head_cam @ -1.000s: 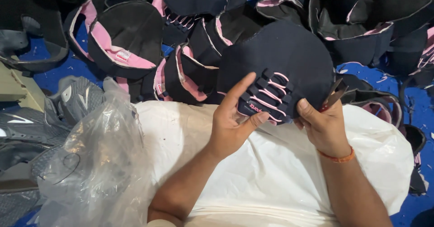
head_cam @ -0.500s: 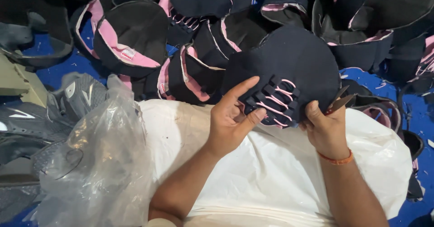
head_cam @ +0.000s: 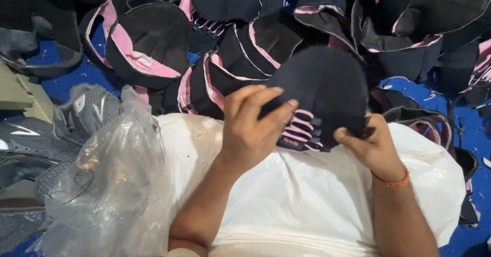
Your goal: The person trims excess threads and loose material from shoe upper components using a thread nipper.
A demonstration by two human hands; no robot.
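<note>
A dark navy shoe upper with pink laces is held up between both hands over a white sack that lies across the near middle of the blue bench. The left hand is closed on the upper's left edge, its fingers curled over the dark fabric beside the pink lacing. The right hand is pinched on the lower right edge of the upper, the fingers narrow and pressed to the cloth; an orange band is worn on that wrist. A heap of similar dark uppers with pink linings is spread along the far edge of the bench, just behind the held piece. A crumpled clear plastic bag is seen at the near left, touching the sack's left side. Grey shoe uppers are stacked toward the left edge, partly behind the bag.
</note>
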